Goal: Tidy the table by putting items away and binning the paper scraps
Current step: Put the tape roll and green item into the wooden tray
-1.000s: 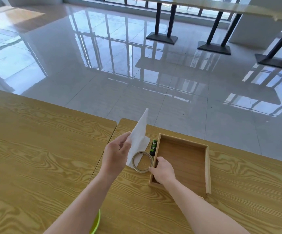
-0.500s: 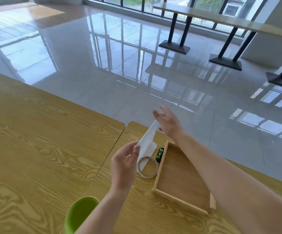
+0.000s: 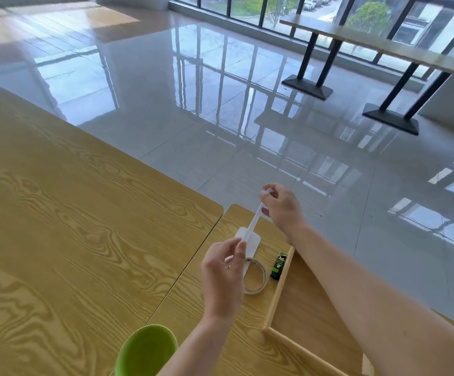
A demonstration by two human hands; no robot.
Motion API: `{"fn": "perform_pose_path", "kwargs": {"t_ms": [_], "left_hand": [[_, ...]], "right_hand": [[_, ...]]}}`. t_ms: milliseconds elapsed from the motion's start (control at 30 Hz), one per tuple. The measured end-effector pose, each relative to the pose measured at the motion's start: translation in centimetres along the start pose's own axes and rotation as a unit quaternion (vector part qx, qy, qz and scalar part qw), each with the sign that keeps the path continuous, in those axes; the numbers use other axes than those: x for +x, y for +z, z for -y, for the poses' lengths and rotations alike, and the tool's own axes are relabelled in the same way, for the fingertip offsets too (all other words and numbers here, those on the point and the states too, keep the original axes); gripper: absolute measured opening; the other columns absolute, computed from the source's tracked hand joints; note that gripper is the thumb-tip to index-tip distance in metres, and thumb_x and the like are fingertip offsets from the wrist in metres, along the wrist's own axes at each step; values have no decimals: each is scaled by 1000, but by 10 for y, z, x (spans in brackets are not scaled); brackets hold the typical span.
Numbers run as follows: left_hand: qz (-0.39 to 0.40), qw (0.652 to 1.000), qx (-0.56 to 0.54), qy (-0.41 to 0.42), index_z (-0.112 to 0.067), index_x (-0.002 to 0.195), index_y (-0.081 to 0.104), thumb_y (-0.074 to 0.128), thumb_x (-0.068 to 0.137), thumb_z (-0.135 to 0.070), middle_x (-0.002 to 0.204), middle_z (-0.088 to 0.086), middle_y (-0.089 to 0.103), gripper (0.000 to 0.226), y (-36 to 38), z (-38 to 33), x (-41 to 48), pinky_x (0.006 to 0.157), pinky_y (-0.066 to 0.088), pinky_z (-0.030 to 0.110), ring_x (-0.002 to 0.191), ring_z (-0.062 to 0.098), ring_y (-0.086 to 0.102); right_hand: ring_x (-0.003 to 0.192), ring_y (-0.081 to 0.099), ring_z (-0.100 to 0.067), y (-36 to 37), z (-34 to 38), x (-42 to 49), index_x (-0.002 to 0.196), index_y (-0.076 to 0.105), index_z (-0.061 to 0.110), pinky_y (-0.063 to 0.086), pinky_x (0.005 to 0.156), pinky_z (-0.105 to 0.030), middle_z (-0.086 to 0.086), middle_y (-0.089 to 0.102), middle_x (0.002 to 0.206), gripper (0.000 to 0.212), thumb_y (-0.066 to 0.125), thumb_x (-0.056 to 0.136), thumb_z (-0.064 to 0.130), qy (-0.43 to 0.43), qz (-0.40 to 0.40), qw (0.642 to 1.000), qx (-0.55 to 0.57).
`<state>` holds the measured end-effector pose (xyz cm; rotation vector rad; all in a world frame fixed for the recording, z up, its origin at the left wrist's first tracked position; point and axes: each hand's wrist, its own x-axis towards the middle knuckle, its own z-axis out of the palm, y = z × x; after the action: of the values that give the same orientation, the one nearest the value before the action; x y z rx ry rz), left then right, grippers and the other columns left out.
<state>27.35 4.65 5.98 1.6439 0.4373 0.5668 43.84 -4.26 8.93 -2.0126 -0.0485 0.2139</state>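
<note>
Head camera, my only view: I see both hands raised over the right-hand table (image 3: 247, 346), holding a white paper (image 3: 254, 225) stretched between them and turned edge-on to me. The left hand (image 3: 224, 270) pinches its near end between thumb and fingertips, the other fingers loosely curled. The right hand (image 3: 282, 210) pinches the far end above the table's far edge, fingers bunched together. The paper's lower part spreads out wider just above the tabletop; I cannot tell whether it touches. A tape roll (image 3: 257, 280) lies flat near the left hand, partly hidden by it. A green-and-black tube (image 3: 278, 265) lies just right of the roll, beside the left rim of a wooden tray (image 3: 277, 302). A green rounded object (image 3: 147, 354) shows at the near edge.
</note>
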Motion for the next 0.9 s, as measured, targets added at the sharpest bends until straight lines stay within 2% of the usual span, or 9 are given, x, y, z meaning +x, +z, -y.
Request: {"fn": "perform_pose_path", "kwargs": {"t_ms": [167,467,567,900], "left_hand": [[-41,999,-21,-4,-34,90,71,66,92,-23,83,-19,69,13,-4,0,14,70,47,6,87,-2,65],[-64,998,-18,12,-29,92,74,67,91,-23,85,-14,70,9,-7,8,35,71,48,8,86,1,66],[-67,997,-24,11,-25,93,76,68,91,-20,84,-12,71,10,-8,10,39,71,47,8,85,3,66],[-67,997,-33,18,-33,90,74,70,89,-23,82,-11,71,11,-9,12,44,70,48,9,83,5,66]], "right_hand": [[88,63,-15,18,7,16,121,58,13,57,90,-45,2,61,101,26,55,99,26,-10,1,1000,-2],[81,63,-13,35,16,35,117,60,15,58,88,-46,3,62,95,22,55,98,25,-16,2,1000,-3],[83,63,-14,39,16,38,119,60,17,58,88,-45,5,61,97,24,54,99,28,-20,2,1000,-1],[82,61,-12,39,13,40,119,58,19,58,90,-45,7,61,95,23,54,99,29,-23,8,999,28]]}}
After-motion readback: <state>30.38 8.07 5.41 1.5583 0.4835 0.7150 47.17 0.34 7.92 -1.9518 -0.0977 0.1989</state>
